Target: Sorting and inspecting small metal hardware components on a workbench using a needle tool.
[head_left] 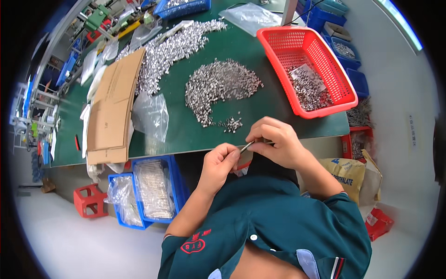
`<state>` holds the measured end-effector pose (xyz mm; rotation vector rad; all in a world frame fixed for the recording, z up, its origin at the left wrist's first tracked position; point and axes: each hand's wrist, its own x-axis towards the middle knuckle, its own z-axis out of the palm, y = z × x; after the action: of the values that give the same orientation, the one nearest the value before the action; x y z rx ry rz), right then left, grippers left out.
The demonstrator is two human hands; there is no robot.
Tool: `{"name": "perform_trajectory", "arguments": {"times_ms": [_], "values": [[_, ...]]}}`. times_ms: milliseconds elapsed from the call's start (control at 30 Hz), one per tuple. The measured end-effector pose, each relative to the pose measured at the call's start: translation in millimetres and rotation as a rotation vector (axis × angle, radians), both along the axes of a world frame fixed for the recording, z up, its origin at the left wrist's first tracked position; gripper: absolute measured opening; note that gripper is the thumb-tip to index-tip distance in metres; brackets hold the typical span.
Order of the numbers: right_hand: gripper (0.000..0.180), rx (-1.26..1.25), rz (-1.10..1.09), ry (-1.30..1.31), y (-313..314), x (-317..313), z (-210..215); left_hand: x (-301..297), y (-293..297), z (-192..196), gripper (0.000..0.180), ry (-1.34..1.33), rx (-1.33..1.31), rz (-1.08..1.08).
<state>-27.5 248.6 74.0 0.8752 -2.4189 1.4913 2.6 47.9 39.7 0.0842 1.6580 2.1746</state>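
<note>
A thin metal rod (245,148) spans the gap between my two hands, just off the front edge of the green table. My left hand (220,166) pinches its lower left end between thumb and fingers. At the upper right end, my right hand (277,142) closes round it with thumb and forefinger; whatever else sits in those fingers is hidden. Beyond the hands lies a little cluster of small metal parts (232,124). It lies beside a larger curved heap of small silvery parts (223,83).
A red perforated basket (277,69) holding metal parts stands at the table's right. Brighter parts (172,51) spread farther back. Flattened cardboard (109,109) and a clear bag (153,116) lie left. Blue crates (175,186) and a red stool (89,200) stand below.
</note>
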Motion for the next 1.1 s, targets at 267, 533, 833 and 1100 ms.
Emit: {"name": "perform_trajectory", "arguments": {"times_ms": [267, 533, 833, 1100], "values": [[0.019, 0.100, -0.136, 0.269, 58.5, -40.2, 50.1, -85.5, 77.1, 59.4, 0.020, 0.286, -0.126, -0.152], [0.016, 0.167, -0.356, 0.182, 131.4, -67.2, 44.5, -106.0, 97.8, 55.6, 0.019, 0.173, -0.118, -0.139], [0.016, 0.034, -0.225, 0.300, 40.3, -13.1, 42.6, -73.3, 2.0, 24.1, 0.015, -0.051, 0.334, 0.084], [0.017, 0.170, -0.199, 0.015, -4.9, -57.0, -44.2, 2.8, -50.0, -19.5, 0.013, -0.181, 0.287, 0.287]]}}
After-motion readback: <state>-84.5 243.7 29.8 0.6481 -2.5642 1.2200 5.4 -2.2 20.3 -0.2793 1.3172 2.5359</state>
